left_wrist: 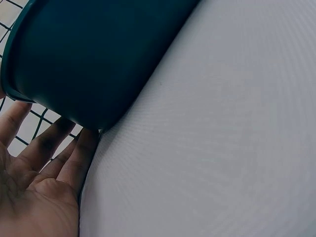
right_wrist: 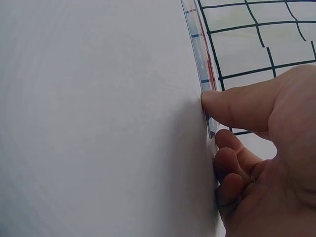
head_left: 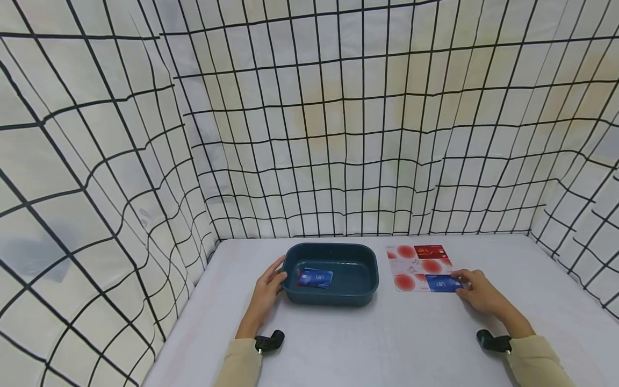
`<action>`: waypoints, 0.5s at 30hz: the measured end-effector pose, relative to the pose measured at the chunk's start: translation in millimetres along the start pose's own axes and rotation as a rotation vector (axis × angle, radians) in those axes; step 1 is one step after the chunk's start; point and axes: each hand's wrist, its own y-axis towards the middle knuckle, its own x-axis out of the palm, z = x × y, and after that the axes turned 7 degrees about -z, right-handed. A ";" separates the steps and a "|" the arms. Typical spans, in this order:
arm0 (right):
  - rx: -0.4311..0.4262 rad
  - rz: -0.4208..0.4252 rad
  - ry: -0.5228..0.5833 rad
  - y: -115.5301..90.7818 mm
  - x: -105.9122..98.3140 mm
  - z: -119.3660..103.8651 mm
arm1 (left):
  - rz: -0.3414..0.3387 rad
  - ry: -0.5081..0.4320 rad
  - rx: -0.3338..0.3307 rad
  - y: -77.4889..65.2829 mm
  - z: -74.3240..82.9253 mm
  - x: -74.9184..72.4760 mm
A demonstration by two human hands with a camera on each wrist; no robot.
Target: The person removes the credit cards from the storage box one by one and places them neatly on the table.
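Observation:
A dark teal rectangular bin (head_left: 330,299) stands on the white table. Inside it, toward the left, lie a blue VIP card (head_left: 316,278) and a red edge beneath it. My left hand (head_left: 268,288) rests against the bin's left outer wall, its fingers (left_wrist: 79,160) fairly straight. To the right of the bin lies a sheet patterned with red circles (head_left: 408,267). A red VIP card (head_left: 431,251) is at its upper right corner and another blue VIP card (head_left: 440,283) at its lower right. My right hand (head_left: 480,293) pinches that blue card's right end between thumb and fingers.
White cloth covers the table (head_left: 367,344). A white sheet wall with a black grid (head_left: 367,123) closes off the back and both sides. Each wrist wears a black camera band, with beige sleeves (head_left: 240,363) behind.

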 end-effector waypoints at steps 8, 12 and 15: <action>0.006 -0.005 -0.016 1.1 -0.4 -3.0 | 0.004 -0.005 0.006 0.1 -0.1 -0.6; 0.011 -0.013 -0.016 1.2 0.1 -2.7 | 0.008 -0.014 0.007 1.0 0.2 -0.2; 0.020 -0.019 -0.013 1.4 -0.9 -2.0 | 0.007 -0.027 0.006 1.3 1.4 0.3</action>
